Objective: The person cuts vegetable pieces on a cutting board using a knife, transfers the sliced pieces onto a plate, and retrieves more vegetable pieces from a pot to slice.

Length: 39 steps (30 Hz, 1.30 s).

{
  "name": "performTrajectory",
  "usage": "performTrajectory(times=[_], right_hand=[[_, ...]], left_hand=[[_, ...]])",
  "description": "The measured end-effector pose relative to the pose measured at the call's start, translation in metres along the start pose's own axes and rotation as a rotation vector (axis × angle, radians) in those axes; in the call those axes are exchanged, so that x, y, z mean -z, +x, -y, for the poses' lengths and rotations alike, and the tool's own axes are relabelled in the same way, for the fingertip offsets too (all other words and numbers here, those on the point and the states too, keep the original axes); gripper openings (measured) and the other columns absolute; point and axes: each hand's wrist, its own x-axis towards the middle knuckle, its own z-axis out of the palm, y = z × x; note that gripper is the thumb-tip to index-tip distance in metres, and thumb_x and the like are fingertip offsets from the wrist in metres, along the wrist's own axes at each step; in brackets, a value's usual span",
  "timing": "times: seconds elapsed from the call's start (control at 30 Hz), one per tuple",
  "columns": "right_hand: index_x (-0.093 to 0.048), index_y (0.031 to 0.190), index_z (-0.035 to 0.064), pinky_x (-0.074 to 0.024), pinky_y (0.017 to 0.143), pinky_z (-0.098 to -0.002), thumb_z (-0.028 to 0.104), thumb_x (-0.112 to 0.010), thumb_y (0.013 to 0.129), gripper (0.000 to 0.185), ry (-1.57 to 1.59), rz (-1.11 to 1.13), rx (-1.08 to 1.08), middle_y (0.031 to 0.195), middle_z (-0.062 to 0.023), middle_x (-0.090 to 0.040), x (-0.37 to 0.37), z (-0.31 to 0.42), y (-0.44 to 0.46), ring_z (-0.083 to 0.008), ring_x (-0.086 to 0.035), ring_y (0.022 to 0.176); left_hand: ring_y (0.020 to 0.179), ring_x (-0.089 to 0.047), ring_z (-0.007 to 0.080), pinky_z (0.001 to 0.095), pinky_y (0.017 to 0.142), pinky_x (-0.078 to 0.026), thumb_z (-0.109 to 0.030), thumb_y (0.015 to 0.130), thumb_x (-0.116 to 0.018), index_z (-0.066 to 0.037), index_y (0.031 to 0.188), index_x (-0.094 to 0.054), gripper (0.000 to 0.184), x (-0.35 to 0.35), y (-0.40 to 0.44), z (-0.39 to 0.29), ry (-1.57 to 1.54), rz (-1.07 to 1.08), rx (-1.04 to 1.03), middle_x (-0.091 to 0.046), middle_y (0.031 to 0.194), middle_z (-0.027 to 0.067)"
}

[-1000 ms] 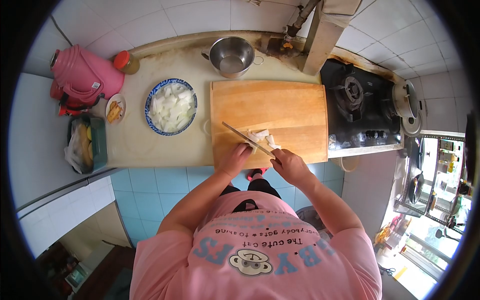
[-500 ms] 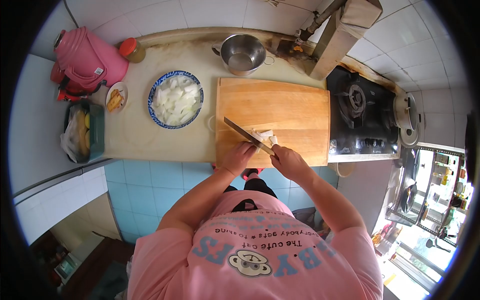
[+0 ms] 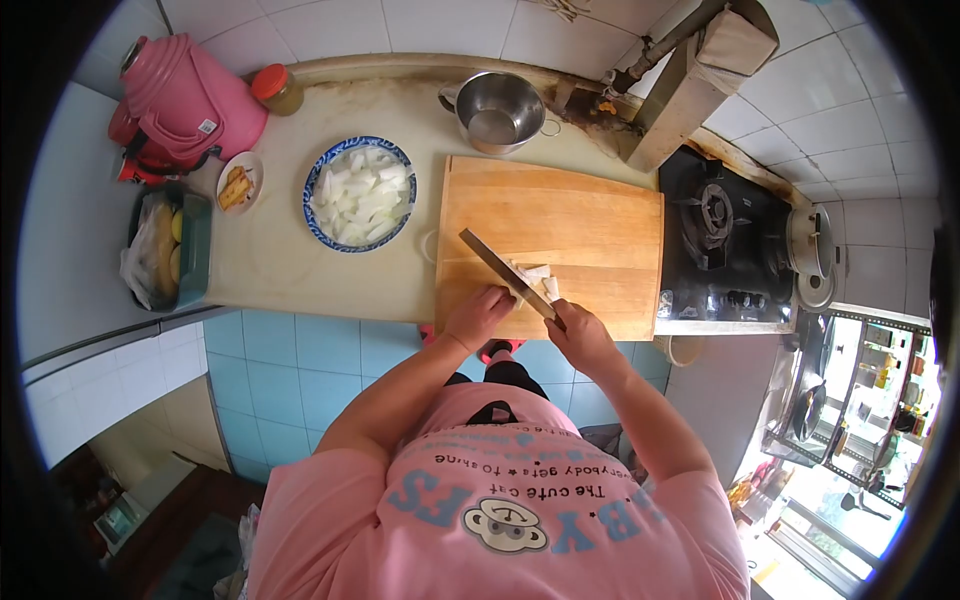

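Note:
A kitchen knife [image 3: 490, 256] slants across the lower part of the wooden cutting board [image 3: 550, 210], its tip toward the upper left. My right hand [image 3: 579, 336] is closed around its handle near the board's front edge. On the other side of the blade, my left hand [image 3: 480, 316] has curled fingers pressed on a whitish food piece, mostly hidden beneath them. Several pale cut pieces [image 3: 538, 273] lie just right of the blade; I cannot tell what food they are. To the left, a blue-rimmed bowl [image 3: 312, 214] holds many white chunks.
Behind the board stands a steel pot [image 3: 500, 112]. A black gas stove [image 3: 690, 270] adjoins it on the right. At the left are a pink thermos [image 3: 195, 100], a red-lidded jar [image 3: 277, 90], a small plate [image 3: 257, 183] with yellowish pieces and a green bin [image 3: 195, 245].
The knife and my right hand have shifted slightly right and toward my body. My left hand stays by the blade. The whole view has moved a little.

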Motion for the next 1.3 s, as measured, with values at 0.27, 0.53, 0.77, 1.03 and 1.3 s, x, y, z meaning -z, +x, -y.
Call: performTrajectory(times=[0.27, 0.53, 0.77, 1.03, 1.3], right_hand=[[-0.056, 0.102, 0.0018, -0.0505, 0.07, -0.0491, 0.017, -0.062, 0.093, 0.018, -0.048, 0.101, -0.022, 0.083, -0.0225, -0.064, 0.013, 0.012, 0.003, -0.0426, -0.064, 0.08], [-0.051, 0.097, 0.0005, -0.0499, 0.068, -0.0519, 0.017, -0.06, 0.094, 0.019, -0.044, 0.036, -0.019, 0.081, -0.0256, -0.064, -0.03, -0.004, 0.024, -0.0459, -0.063, 0.078], [-0.05, 0.096, 0.0003, -0.0491, 0.064, -0.05, 0.015, -0.063, 0.093, 0.019, 0.093, -0.125, 0.025, 0.079, -0.0253, -0.063, -0.044, -0.017, 0.021, -0.046, -0.062, 0.072], [-0.05, 0.09, -0.0021, -0.0468, 0.061, -0.0465, 0.014, -0.063, 0.093, 0.021, 0.135, 0.028, -0.023, 0.072, -0.0231, -0.061, -0.002, -0.001, 0.006, -0.0429, -0.06, 0.067], [-0.05, 0.091, -0.0017, -0.0461, 0.061, -0.047, 0.016, -0.062, 0.095, 0.022, 0.117, 0.092, -0.063, 0.071, -0.0227, -0.06, 0.0, 0.001, 0.008, -0.0429, -0.06, 0.067]], left_hand=[[0.108, -0.058, 0.0251, 0.0339, 0.091, -0.053, -0.011, 0.084, -0.056, -0.007, 0.115, -0.064, 0.032, -0.004, -0.001, 0.003, -0.011, 0.005, 0.003, -0.061, 0.116, 0.006], [0.103, -0.059, 0.0263, 0.0347, 0.088, -0.053, -0.011, 0.085, -0.057, -0.008, 0.114, -0.064, 0.03, 0.004, 0.001, -0.001, -0.014, -0.006, 0.015, -0.059, 0.109, 0.0062], [0.103, -0.058, 0.0256, 0.0348, 0.088, -0.053, -0.011, 0.086, -0.056, -0.008, 0.111, -0.064, 0.027, 0.004, 0.003, -0.001, -0.055, -0.04, 0.0, -0.057, 0.108, 0.0066], [0.105, -0.058, 0.0249, 0.034, 0.09, -0.053, -0.009, 0.084, -0.056, -0.006, 0.114, -0.064, 0.031, 0.002, -0.001, 0.0, -0.031, -0.012, 0.022, -0.059, 0.112, 0.0071], [0.105, -0.059, 0.0251, 0.0346, 0.088, -0.053, -0.009, 0.084, -0.056, -0.005, 0.116, -0.064, 0.033, 0.001, -0.001, 0.0, -0.06, -0.016, 0.029, -0.06, 0.111, 0.0068]])
